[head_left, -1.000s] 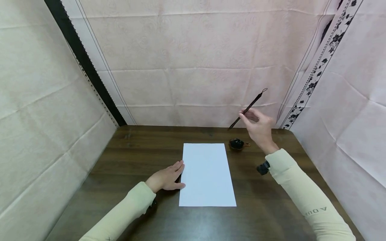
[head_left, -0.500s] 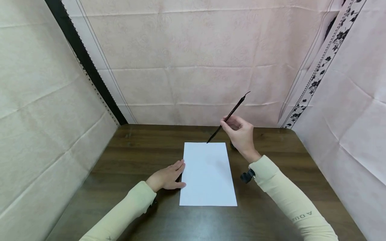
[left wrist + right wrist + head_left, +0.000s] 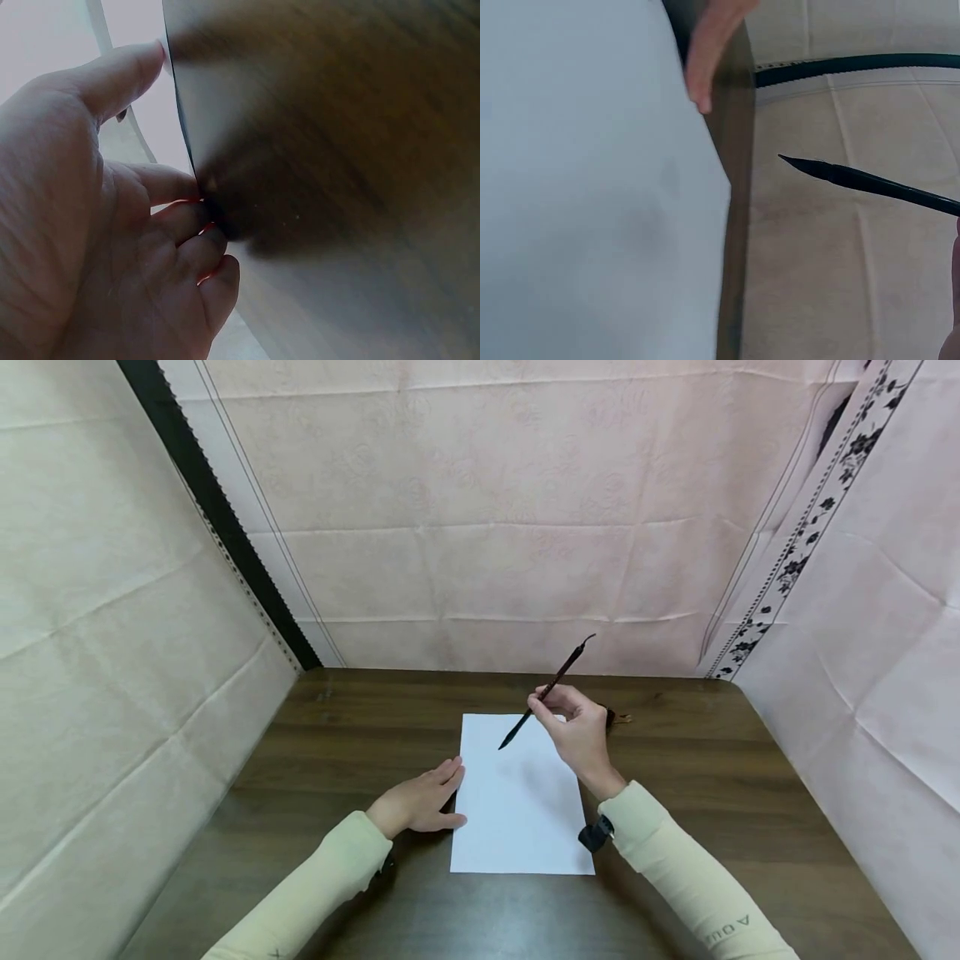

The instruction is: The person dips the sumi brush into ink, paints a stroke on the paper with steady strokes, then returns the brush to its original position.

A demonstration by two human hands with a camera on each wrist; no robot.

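Head view, right hand (image 3: 579,737) pinching brush (image 3: 557,678), above white paper (image 3: 517,814)

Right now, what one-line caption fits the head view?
Right hand holds a dark brush over white paper; left hand touches the paper's left edge.

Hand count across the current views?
2. The left hand rests at the left edge of the white paper; the right hand holds the brush over the sheet's upper part. No other hands show.
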